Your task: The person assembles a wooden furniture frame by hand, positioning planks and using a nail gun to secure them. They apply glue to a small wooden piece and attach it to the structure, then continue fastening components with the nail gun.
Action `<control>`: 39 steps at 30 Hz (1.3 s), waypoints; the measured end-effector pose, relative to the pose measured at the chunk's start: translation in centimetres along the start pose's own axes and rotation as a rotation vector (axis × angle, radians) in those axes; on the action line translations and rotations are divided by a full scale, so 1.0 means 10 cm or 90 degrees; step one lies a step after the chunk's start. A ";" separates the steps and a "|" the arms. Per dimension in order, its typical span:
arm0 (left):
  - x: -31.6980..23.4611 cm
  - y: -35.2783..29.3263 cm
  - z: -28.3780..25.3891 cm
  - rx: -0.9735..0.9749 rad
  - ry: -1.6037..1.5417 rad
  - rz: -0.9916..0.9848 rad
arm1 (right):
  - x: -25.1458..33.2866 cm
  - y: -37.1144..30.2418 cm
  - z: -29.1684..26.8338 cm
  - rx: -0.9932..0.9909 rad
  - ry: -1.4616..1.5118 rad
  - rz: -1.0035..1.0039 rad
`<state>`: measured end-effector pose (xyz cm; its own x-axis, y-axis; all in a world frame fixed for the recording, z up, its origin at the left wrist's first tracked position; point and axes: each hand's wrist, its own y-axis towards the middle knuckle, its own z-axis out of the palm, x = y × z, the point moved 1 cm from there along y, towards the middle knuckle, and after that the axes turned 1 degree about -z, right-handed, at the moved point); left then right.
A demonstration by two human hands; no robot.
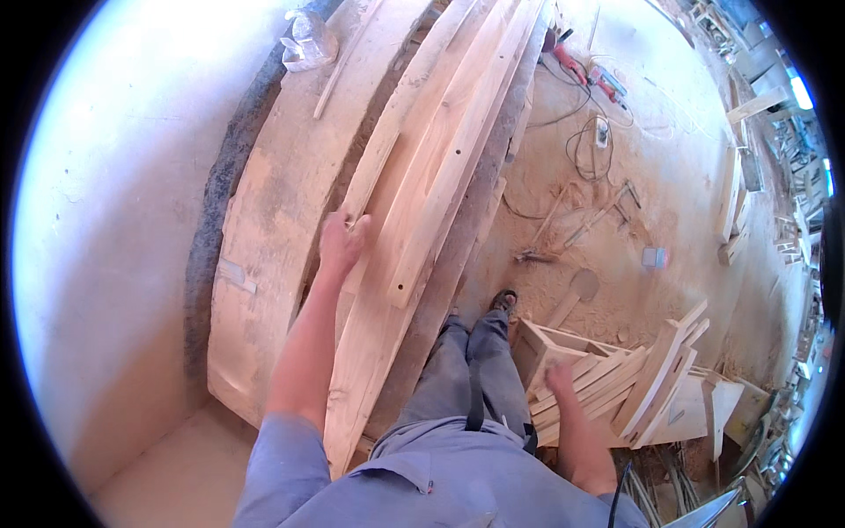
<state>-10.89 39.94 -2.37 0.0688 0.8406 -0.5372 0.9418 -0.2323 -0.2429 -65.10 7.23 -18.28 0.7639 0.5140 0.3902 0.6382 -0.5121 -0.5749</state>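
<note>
My left hand [345, 239] is closed at the near end of a narrow wooden strip [380, 172], which lies lengthwise on the workbench. Just right of it, a long pale board [458, 151] with several dark round holes lies over wider planks [374, 343]. At my right side hangs my right hand [558, 378], fingers curled in, above a pile of wooden pieces [598, 383]. Nothing shows in that hand, though it is slightly blurred.
The worn bench [264, 255] runs along a pale wall, with a clear plastic container [308, 44] at its far end. On the dusty floor lie red power tools [572, 66], cables, a power socket block [602, 132], clamps [585, 224] and a small tub [655, 257].
</note>
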 end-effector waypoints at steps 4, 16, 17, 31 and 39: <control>0.11 0.39 0.30 -0.005 -0.063 -0.115 | -0.04 -0.57 0.13 0.154 -0.099 0.023; 0.09 0.56 -0.04 0.043 0.034 0.052 | -0.41 -0.80 0.25 0.010 0.237 0.136; -0.04 0.55 -0.18 0.069 -0.010 0.031 | -0.46 -0.76 0.27 0.000 0.229 0.119; -0.10 0.47 0.30 0.220 -0.346 -0.087 | 0.23 -0.64 0.34 0.073 0.245 0.028; -0.59 -0.05 -0.01 0.150 -0.334 0.069 | 0.14 -0.79 0.20 0.027 0.266 0.175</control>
<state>-11.69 35.10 1.03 -0.0688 0.4653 -0.8825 0.8355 -0.4566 -0.3058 -69.25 13.45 -14.63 0.8820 0.0395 0.4696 0.4094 -0.5577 -0.7220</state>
